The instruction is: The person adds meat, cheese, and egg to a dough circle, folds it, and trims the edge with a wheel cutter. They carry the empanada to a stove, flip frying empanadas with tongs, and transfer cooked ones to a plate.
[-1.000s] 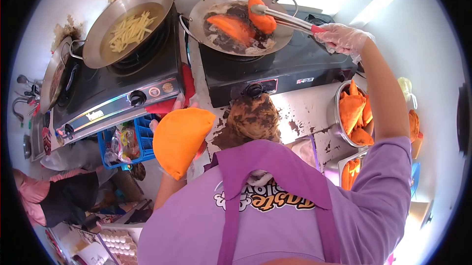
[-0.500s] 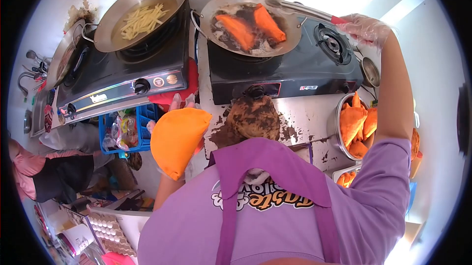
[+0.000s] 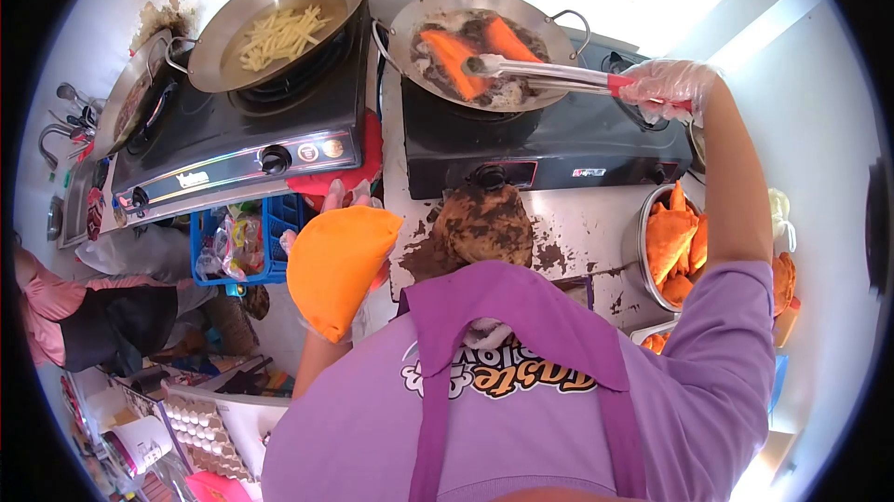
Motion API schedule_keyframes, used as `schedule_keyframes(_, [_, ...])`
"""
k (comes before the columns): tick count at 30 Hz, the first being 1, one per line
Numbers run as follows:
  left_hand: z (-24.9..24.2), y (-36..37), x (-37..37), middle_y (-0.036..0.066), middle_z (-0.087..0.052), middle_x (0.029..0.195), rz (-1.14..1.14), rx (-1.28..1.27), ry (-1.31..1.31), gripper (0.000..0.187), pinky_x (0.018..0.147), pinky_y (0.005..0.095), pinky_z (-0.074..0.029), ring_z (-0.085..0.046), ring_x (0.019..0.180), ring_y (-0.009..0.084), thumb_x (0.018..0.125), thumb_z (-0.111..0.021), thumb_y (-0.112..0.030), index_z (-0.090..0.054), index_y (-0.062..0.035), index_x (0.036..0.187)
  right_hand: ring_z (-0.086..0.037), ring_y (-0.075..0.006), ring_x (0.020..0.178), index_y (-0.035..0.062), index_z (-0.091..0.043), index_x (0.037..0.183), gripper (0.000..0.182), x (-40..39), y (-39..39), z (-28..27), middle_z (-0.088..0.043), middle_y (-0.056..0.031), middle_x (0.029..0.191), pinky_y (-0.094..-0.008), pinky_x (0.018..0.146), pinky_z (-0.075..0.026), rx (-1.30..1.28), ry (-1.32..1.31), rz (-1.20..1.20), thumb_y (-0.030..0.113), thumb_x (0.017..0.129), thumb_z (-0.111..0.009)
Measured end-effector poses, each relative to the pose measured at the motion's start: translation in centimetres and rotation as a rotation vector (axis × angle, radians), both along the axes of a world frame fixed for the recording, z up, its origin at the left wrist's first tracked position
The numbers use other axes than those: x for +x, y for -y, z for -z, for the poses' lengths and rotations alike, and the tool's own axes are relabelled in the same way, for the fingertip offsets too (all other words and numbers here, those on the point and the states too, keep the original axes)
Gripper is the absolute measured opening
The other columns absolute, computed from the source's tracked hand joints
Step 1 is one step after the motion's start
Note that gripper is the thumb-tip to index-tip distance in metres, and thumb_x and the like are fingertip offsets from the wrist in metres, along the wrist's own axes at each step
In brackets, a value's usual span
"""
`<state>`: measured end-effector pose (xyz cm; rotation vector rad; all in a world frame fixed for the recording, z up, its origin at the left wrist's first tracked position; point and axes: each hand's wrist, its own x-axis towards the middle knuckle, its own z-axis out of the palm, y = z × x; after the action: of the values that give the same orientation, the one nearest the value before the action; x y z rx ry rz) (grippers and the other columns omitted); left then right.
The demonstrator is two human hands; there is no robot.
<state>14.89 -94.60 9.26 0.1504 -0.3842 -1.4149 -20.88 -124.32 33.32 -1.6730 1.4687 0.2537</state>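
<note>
My left hand, in a clear plastic glove, holds up an orange half-moon empanada that hides the palm; fingertips show past its top and right edges. My gloved right hand is closed around the red grips of metal tongs. The tongs reach left over a wide pan of bubbling oil, their tip right at a frying orange empanada. Behind it, another frying empanada is partly covered by the tongs. This pan sits on a black gas stove.
Fries lie in oil in a second pan on the left stove. A steel pot at right holds several empanadas. A blue basket, a stained brown cloth and egg trays are around. A person stands far left.
My right hand has moved the tongs down and left, from the pan's far right rim to over the frying empanadas. My left hand keeps the empanada in nearly the same place.
</note>
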Motion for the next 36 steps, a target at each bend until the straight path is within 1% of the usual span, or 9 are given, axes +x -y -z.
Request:
schedule_keyframes(5, [2.5,0.4,0.3,0.017,-0.022,0.154,-0.030,0.009,0.008,0.086,0.112,0.0416,-0.024,-0.033,0.133,0.0299,0.088,-0.036,-0.066,-0.020,-0.0090,0.151,-0.038,-0.0042,0.046,0.0114,-0.059,0.109,0.032,1.5,-0.3,2.1,-0.051,0.0009,0.066,-0.0207,0.040,-0.029,0.017,-0.062,-0.098,0.034,0.086,-0.062])
schedule_keyframes(6, [2.4,0.4,0.2,0.017,-0.022,0.154,-0.066,0.044,0.022,0.085,0.112,0.0421,-0.024,-0.033,0.133,0.0300,0.089,-0.035,-0.065,-0.019,-0.0093,0.151,-0.045,-0.0073,0.051,0.0098,-0.058,0.109,0.036,2.2,-1.0,2.1,-0.054,-0.0008,0.070,-0.0237,0.044,-0.036,-0.079,-0.172,-0.130,0.035,0.083,-0.062])
schedule_keyframes(9, [1.0,0.5,-0.2,0.016,-0.022,0.154,-0.023,0.011,-0.021,0.084,0.112,0.0437,-0.023,-0.032,0.134,0.0301,0.090,-0.034,-0.065,-0.019,-0.0091,0.151,-0.051,-0.0118,0.056,0.0085,-0.058,0.108,0.039,3.2,-1.7,3.0,-0.058,-0.0023,0.074,-0.0265,0.050,-0.043,-0.254,-0.293,-0.244,0.037,0.082,-0.062])
schedule_keyframes(12, [-5.0,-0.6,-1.3,0.016,-0.021,0.155,0.016,0.141,-0.101,0.085,0.112,0.0463,-0.024,-0.031,0.136,0.0300,0.089,-0.034,-0.066,-0.019,-0.0089,0.151,-0.057,-0.0140,0.063,0.0078,-0.058,0.108,0.039,3.1,-1.4,3.7,-0.059,-0.0044,0.078,-0.0288,0.057,-0.047,-0.253,-0.263,-0.259,0.037,0.083,-0.063])
schedule_keyframes(15, [-3.8,-0.4,-0.7,0.016,-0.021,0.155,0.029,0.117,0.094,0.086,0.112,0.0492,-0.024,-0.029,0.137,0.0304,0.089,-0.034,-0.067,-0.019,-0.0095,0.151,-0.062,-0.0188,0.073,0.0065,-0.057,0.110,0.042,3.2,-2.1,3.1,-0.062,-0.0083,0.086,-0.0332,0.065,-0.050,-0.340,-0.289,-0.260,0.036,0.081,-0.066])
schedule_keyframes(21, [-4.1,-0.1,-1.2,0.016,-0.021,0.155,-0.014,0.147,-0.045,0.085,0.110,0.0521,-0.025,-0.030,0.136,0.0312,0.089,-0.034,-0.067,-0.018,-0.0109,0.151,-0.061,-0.0324,0.097,0.0076,-0.057,0.113,0.041,2.3,-4.3,3.3,-0.063,-0.0147,0.104,-0.0414,0.086,-0.047,-0.856,-0.445,-0.439,0.035,0.084,-0.066])
schedule_keyframes(25, [-3.4,0.1,-1.1,0.016,-0.020,0.155,-0.025,0.125,0.015,0.085,0.110,0.0520,-0.026,-0.030,0.136,0.0310,0.089,-0.034,-0.067,-0.018,-0.0108,0.151,-0.061,-0.0334,0.096,0.0101,-0.056,0.119,0.042,2.2,-5.5,2.3,-0.063,-0.0161,0.104,-0.0419,0.085,-0.047,-0.832,-0.524,-0.435,0.034,0.086,-0.065])
schedule_keyframes(30, [-4.5,0.0,-1.1,0.016,-0.020,0.155,0.013,0.136,-0.080,0.085,0.110,0.0522,-0.026,-0.031,0.137,0.0314,0.089,-0.035,-0.067,-0.018,-0.0106,0.151,-0.060,-0.0355,0.095,0.0159,-0.051,0.130,0.049,-0.7,-3.6,2.5,-0.063,-0.0179,0.102,-0.0420,0.083,-0.047,-0.734,-0.258,-0.364,0.034,0.086,-0.064])
schedule_keyframes(36, [-4.6,0.0,-1.1,0.018,-0.021,0.155,0.011,0.162,-0.090,0.086,0.110,0.0515,-0.027,-0.032,0.136,0.0322,0.089,-0.035,-0.067,-0.018,-0.0097,0.151,-0.060,-0.0357,0.096,0.0173,-0.050,0.133,0.051,-0.4,-4.5,3.1,-0.063,-0.0186,0.099,-0.0423,0.085,-0.046,-0.851,-0.344,-0.374,0.036,0.087,-0.062])
